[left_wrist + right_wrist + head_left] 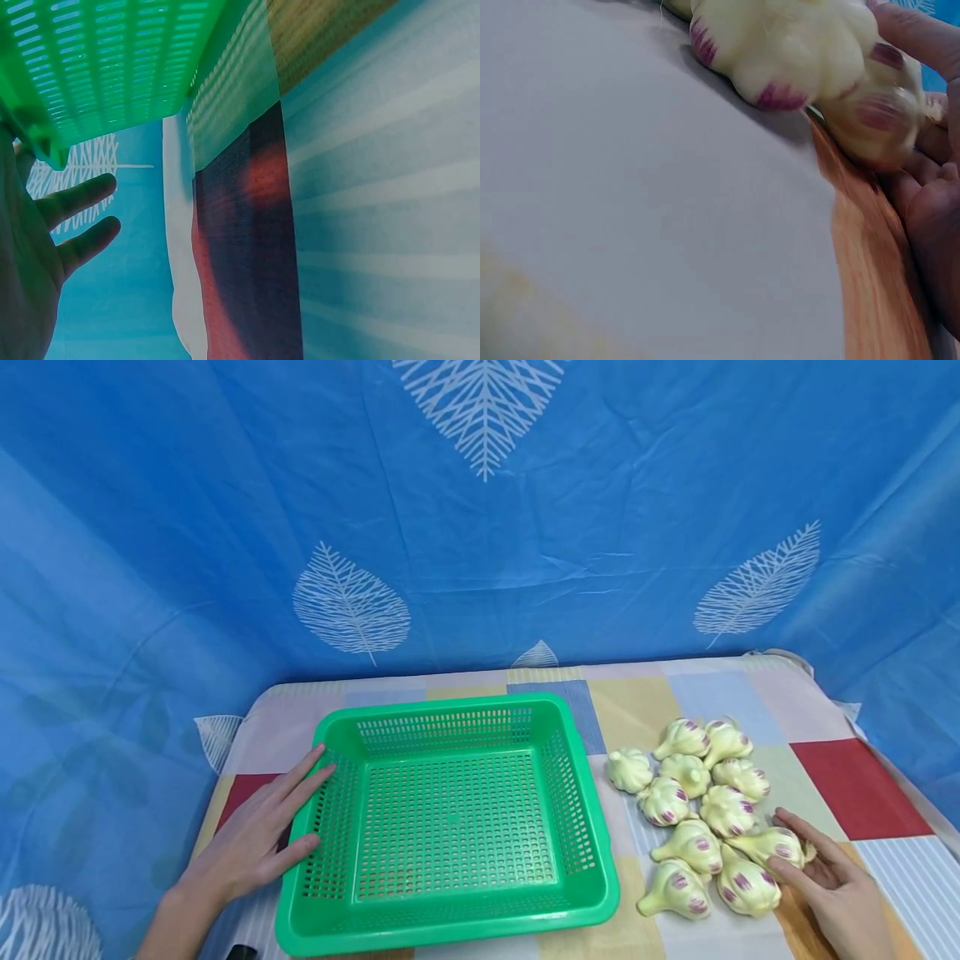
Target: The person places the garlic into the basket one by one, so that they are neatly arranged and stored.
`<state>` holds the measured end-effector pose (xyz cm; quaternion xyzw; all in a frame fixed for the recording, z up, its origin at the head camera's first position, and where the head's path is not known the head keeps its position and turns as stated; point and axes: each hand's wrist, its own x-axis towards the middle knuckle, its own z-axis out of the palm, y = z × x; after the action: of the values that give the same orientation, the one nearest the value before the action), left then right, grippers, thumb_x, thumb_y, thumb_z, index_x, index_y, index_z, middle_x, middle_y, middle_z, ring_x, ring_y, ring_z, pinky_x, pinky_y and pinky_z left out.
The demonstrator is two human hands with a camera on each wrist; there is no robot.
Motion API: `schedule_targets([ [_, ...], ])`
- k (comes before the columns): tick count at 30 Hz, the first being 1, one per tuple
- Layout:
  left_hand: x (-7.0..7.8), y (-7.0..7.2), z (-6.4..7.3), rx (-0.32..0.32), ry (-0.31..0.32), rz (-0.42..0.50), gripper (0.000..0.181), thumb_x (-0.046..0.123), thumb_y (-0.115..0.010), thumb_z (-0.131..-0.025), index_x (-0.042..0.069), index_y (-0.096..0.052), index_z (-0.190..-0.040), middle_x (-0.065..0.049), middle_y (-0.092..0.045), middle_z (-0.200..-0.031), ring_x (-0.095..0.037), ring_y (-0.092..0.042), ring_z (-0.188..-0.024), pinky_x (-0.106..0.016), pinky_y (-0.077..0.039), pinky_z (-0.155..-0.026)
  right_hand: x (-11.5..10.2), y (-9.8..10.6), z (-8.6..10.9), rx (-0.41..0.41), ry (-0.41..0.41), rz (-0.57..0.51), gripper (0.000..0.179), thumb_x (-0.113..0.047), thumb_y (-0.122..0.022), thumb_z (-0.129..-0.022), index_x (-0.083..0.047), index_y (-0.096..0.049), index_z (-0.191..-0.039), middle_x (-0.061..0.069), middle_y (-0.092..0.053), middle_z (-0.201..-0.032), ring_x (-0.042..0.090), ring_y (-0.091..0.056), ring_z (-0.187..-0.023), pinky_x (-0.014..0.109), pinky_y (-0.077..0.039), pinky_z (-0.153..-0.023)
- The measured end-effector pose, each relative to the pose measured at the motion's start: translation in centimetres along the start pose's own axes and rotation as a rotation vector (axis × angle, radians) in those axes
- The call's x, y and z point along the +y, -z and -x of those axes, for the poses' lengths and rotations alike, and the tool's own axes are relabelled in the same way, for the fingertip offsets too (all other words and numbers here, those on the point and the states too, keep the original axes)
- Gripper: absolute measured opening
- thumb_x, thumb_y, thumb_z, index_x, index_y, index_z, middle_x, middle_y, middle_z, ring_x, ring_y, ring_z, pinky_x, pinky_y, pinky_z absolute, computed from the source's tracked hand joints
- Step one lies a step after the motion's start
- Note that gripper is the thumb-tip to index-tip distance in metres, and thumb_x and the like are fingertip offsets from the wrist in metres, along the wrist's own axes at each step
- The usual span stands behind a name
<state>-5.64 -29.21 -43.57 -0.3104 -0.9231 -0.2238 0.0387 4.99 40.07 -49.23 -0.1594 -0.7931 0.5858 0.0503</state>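
A green plastic basket (453, 827) with slotted walls stands on the table, with nothing lying in it. My left hand (258, 835) rests on its left rim, fingers fairly straight and spread; the left wrist view shows that hand (37, 247) beneath the basket's edge (112, 67). To the right lies a cluster of several garlic bulbs (727, 810), pale with purple streaks. At the cluster's near right side, my right hand (840, 893) has thumb and index finger on either side of one garlic bulb (776, 843). The right wrist view shows this bulb (877, 112) against the fingers.
A patchwork cloth (630, 702) covers the table. Blue curtain (480, 568) with white leaf prints hangs behind and at both sides. A small black object (242, 952) shows at the bottom edge, left of the basket.
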Motion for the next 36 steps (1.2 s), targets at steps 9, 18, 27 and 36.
schedule_targets([
  [9,-0.1,-0.1,0.0,0.011,-0.009,0.000,0.091,0.029,-0.076,-0.080,0.015,-0.034,-0.159,-0.005,-0.020,-0.167,-0.015,-0.030,-0.147,-0.014,-0.014,-0.110,-0.8,-0.8,-0.2,0.075,-0.066,0.239,0.049,-0.024,-0.077,-0.091,-0.024,-0.062,-0.138,0.005,-0.051,-0.052,0.020,-0.043,-0.047,0.034,-0.034,-0.048],
  [18,0.0,0.0,0.0,0.009,-0.013,0.016,0.090,0.029,-0.075,-0.080,0.015,-0.033,-0.159,-0.005,-0.019,-0.167,-0.016,-0.030,-0.147,-0.012,-0.013,-0.111,-0.7,-0.8,-0.1,0.113,-0.165,0.209,0.052,-0.030,-0.078,-0.090,-0.032,-0.062,-0.139,0.001,-0.040,-0.049,0.022,-0.041,-0.047,0.037,-0.031,-0.046],
  [27,0.0,0.0,-0.1,0.036,-0.045,0.015,0.089,0.028,-0.076,-0.080,0.012,-0.035,-0.158,-0.009,-0.021,-0.166,-0.015,-0.028,-0.148,-0.011,-0.012,-0.111,-1.2,-0.6,0.2,0.132,-0.085,0.097,0.049,-0.019,-0.077,-0.091,-0.019,-0.064,-0.138,-0.018,-0.068,-0.079,0.024,-0.030,-0.046,0.039,-0.025,-0.044],
  [36,0.0,-0.1,0.1,0.024,-0.023,0.021,0.090,0.029,-0.075,-0.081,0.015,-0.034,-0.159,-0.006,-0.020,-0.167,-0.016,-0.027,-0.149,-0.013,-0.012,-0.112,-3.9,-0.1,0.1,0.130,0.054,0.069,0.049,-0.007,-0.075,-0.091,-0.008,-0.062,-0.138,-0.015,-0.074,-0.097,0.024,-0.025,-0.047,0.037,-0.024,-0.043],
])
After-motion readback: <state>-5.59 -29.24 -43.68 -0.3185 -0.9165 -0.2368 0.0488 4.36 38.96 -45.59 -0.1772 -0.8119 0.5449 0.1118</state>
